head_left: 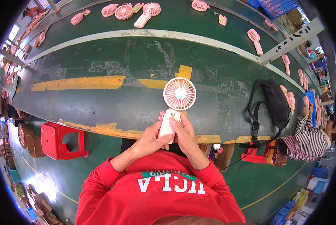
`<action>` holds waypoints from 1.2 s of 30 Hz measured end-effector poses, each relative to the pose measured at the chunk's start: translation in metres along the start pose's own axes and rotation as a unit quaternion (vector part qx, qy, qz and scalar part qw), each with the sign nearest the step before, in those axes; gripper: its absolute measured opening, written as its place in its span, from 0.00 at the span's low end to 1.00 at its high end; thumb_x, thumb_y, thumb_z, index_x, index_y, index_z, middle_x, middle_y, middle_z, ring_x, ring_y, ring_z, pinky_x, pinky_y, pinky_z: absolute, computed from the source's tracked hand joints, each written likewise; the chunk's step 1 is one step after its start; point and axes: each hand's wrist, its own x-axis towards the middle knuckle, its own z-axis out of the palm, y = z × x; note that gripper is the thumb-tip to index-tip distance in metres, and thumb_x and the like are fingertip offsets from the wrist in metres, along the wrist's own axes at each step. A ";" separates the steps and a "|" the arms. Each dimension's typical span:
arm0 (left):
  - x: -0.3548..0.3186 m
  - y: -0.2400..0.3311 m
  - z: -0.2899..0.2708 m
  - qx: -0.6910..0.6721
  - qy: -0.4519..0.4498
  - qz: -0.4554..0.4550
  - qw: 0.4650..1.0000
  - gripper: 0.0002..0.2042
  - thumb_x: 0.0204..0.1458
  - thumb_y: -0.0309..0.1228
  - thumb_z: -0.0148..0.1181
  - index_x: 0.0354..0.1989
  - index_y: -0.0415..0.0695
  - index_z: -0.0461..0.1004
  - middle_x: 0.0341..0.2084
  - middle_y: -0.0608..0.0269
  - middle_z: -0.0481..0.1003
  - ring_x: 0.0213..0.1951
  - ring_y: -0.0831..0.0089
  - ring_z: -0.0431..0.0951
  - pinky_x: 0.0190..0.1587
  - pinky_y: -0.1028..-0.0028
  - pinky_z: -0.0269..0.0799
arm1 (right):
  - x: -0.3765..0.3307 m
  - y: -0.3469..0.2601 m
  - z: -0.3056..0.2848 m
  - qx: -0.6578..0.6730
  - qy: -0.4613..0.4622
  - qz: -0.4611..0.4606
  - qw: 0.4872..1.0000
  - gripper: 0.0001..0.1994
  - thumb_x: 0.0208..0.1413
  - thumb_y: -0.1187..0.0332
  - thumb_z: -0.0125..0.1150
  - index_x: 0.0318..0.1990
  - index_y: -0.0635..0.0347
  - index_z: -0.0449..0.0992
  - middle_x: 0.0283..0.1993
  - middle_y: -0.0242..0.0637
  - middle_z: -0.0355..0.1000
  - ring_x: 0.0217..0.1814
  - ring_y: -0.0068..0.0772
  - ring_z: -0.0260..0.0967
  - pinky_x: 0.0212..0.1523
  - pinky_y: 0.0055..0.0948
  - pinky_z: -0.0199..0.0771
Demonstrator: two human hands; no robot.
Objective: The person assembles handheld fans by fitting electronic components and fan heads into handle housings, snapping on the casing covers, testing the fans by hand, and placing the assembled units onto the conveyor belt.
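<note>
A small pink-and-white handheld fan (pixel 180 93) is held between my two hands over the table's near edge, its round grille pointing away from me. My left hand (pixel 150 140) wraps the lower left side of the white handle. On the handle's right side, my right hand (pixel 185 135) has its thumb on the front face, close to a small dark panel near the top. Both hands are closed round the handle, which hides some of the fingers. Whether the blades are turning cannot be told.
A black waist bag (pixel 274 107) lies on the green table (pixel 100 101) to the right. Beyond a pale rail, pink fans (pixel 123 12) and parts sit on a green belt (pixel 183 20). A red stool (pixel 57 140) stands at left. Another person in a striped top (pixel 306 138) works at far right.
</note>
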 end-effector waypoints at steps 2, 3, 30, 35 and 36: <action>0.009 0.007 -0.006 0.004 -0.002 0.015 1.000 0.10 0.56 0.31 0.52 0.41 0.37 0.67 0.26 0.64 0.72 0.23 0.81 0.72 0.24 0.81 0.69 | 0.007 -0.008 -0.010 -0.026 0.003 0.020 0.999 0.18 0.61 0.67 0.49 0.56 0.66 0.62 0.54 0.46 0.67 0.57 0.35 0.65 0.56 0.33 0.67; 0.016 0.014 -0.015 0.019 0.024 0.021 0.999 0.10 0.56 0.30 0.53 0.41 0.36 0.67 0.26 0.64 0.72 0.22 0.82 0.72 0.24 0.81 0.68 | 0.010 -0.011 -0.021 -0.170 0.030 -0.057 0.983 0.18 0.61 0.66 0.49 0.56 0.67 0.62 0.54 0.45 0.67 0.56 0.34 0.65 0.56 0.32 0.66; 0.353 0.091 -0.086 0.579 0.307 0.268 0.706 0.36 0.54 0.50 0.50 0.63 0.34 0.49 0.64 0.44 0.48 0.66 0.54 0.47 0.64 0.50 0.42 | -0.008 -0.045 -0.092 -0.750 0.175 -0.212 0.601 0.21 0.50 0.73 0.57 0.52 0.69 0.64 0.60 0.55 0.58 0.64 0.58 0.54 0.63 0.53 0.50; 0.320 0.075 -0.075 0.609 0.296 0.230 0.699 0.35 0.55 0.51 0.46 0.62 0.36 0.52 0.64 0.47 0.49 0.67 0.56 0.46 0.66 0.53 0.39 | 0.002 -0.052 -0.093 -0.706 0.166 -0.268 0.635 0.17 0.51 0.74 0.56 0.50 0.68 0.67 0.54 0.50 0.67 0.58 0.53 0.63 0.60 0.47 0.58; 0.313 0.071 -0.073 0.618 0.286 0.221 0.699 0.34 0.56 0.52 0.45 0.62 0.36 0.53 0.64 0.48 0.50 0.67 0.56 0.46 0.66 0.53 0.38 | 0.007 -0.058 -0.082 -0.703 0.168 -0.264 0.639 0.17 0.51 0.74 0.56 0.50 0.68 0.67 0.54 0.50 0.67 0.58 0.53 0.63 0.60 0.47 0.58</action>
